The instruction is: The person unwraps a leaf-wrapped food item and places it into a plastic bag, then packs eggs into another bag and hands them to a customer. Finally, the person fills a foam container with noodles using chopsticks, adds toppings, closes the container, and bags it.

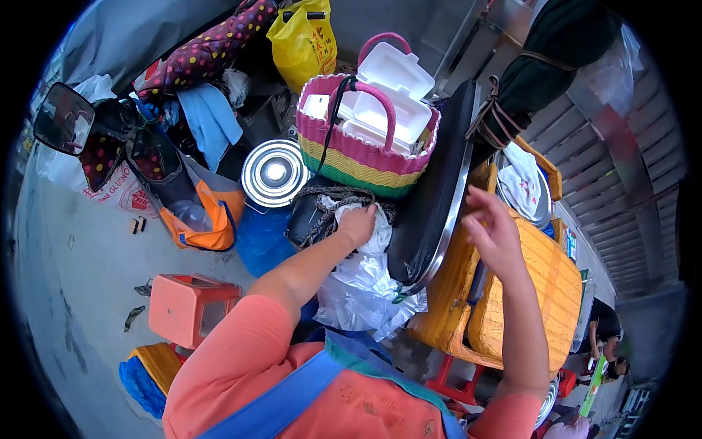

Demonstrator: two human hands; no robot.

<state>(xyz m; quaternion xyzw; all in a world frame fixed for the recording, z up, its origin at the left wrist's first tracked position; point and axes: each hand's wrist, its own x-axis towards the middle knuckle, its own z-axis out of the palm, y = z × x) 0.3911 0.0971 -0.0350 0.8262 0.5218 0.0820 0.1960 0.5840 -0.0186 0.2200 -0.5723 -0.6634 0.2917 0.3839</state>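
My left hand (357,225) is closed on a crumpled white plastic bag (378,238), and its fingertips are partly hidden. Shiny, translucent plastic (365,294) spreads below it. Beside that hand lies a dark braided rope (322,196), just under a woven pink, yellow and green basket (358,162). White foam food boxes (391,102) stand in the basket, one with its lid up. My right hand (493,233) is raised with fingers apart and holds nothing. It hovers over the left side of an orange taped box (523,293), right of a long black seat (431,197).
A round metal lid (275,174) covers a blue container (263,238). To the left are a pink stool (175,311), a grey-orange bag (194,205) and a mirror (64,118). A yellow bag (303,44) and a tied dark umbrella (545,66) are farther back. People are at far right.
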